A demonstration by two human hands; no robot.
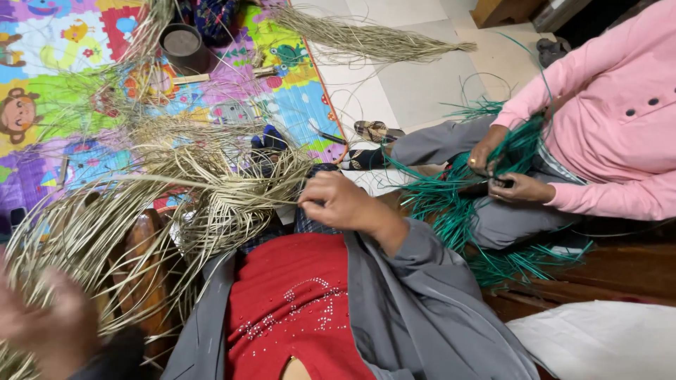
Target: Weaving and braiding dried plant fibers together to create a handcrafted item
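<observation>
Head view: right hand [336,200] pinches pale straw strands [232,190] just left of it.

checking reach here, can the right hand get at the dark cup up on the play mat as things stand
Probably not without leaning: the right hand sits close to the body at the straw weave, and the cup lies well beyond, past tangled straw on the mat.

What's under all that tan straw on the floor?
Under the tan straw lies a colourful cartoon play mat. A wooden piece shows beneath too. What the thick middle covers cannot be seen.
</observation>
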